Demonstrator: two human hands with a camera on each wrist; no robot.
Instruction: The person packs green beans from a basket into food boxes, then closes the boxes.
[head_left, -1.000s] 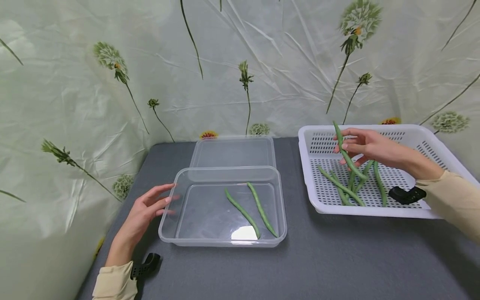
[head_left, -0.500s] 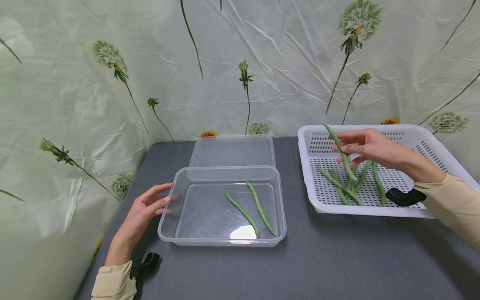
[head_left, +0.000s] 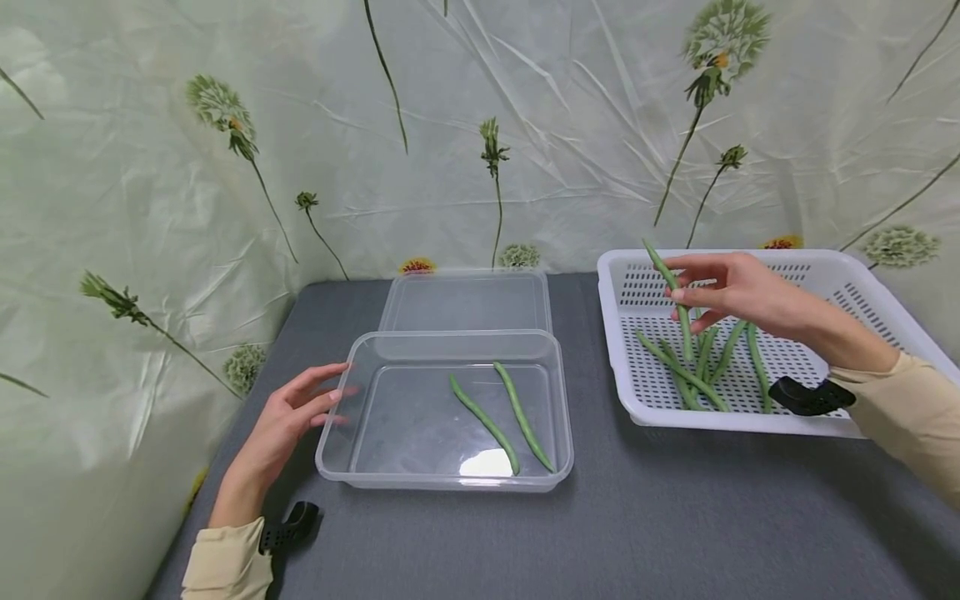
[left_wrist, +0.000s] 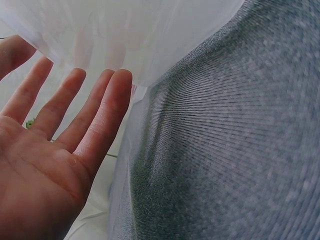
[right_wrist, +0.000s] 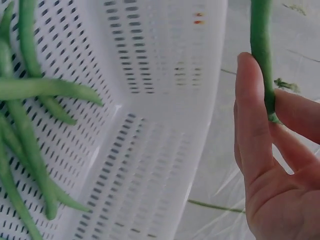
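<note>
My right hand (head_left: pixel 738 296) pinches a green bean (head_left: pixel 659 263) between thumb and fingers, above the left part of a white perforated basket (head_left: pixel 735 423). In the right wrist view this bean (right_wrist: pixel 261 40) stands nearly upright between the fingertips. Several more green beans (right_wrist: pixel 32 155) lie crossed on the basket floor. A clear plastic container (head_left: pixel 405 425) sits mid-table, with two green beans, one on the left (head_left: pixel 483 423) and one on the right (head_left: pixel 522 417), inside it. My left hand (head_left: pixel 276 429) has its fingers extended, fingertips at the container's left wall.
A translucent flat lid (head_left: pixel 467 302) lies behind the container. Grey cloth (head_left: pixel 600 533) covers the table. A sheet with printed plants (head_left: pixel 450 192) hangs behind and to the left. A black strap (head_left: pixel 810 396) is on the right wrist, another (head_left: pixel 292 527) on the left.
The bean in my right hand has turned, its lower end swinging left, so it hangs steeper. The right hand has shifted slightly left. My left hand stays in place.
</note>
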